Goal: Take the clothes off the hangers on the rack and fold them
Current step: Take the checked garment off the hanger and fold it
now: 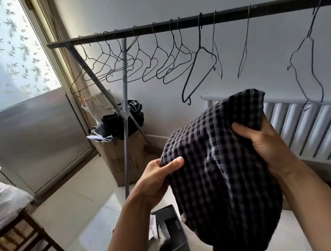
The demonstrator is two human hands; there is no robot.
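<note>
Left hand (pixel 159 182), right hand (pixel 268 145) clutch garment (pixel 222 181).

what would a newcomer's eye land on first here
The dark checked garment stands out first, held up in the middle foreground, with the left hand gripping its left edge and the right hand gripping its upper right. Behind it, a row of bare wire hangers hangs along the black rack rail across the top of the view.
</note>
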